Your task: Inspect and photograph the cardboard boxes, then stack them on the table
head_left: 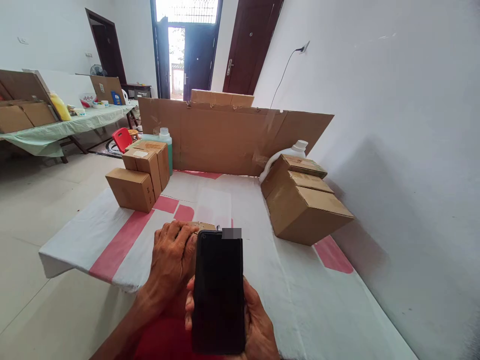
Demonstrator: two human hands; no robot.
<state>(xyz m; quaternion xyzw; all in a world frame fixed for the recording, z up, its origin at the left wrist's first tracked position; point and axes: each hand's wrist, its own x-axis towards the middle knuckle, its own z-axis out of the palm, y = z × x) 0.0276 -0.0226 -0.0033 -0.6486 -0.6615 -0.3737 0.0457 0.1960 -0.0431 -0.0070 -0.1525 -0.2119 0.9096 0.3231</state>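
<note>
A black phone (pixel 218 295) stands upright in my right hand (pixel 260 320), its dark screen facing me, with fingers wrapped round both sides. Left of the phone's top is my left hand (pixel 173 252), its bent fingers held together at the edge of a small brown cardboard box (pixel 204 226). Most of that box is hidden behind the hand and the phone. A small grey blurred square covers the phone's upper right corner. Under both hands spreads a white tablecloth (pixel 255 280) with pink patches.
Brown cartons (pixel 131 190) stand at the table's left beside a green-blue jug (pixel 170 150). More cartons (pixel 311 215) lean at the right before a white jug (pixel 296 148). A cardboard panel (pixel 225 140) closes the back. A white wall (pixel 412 175) runs along the right.
</note>
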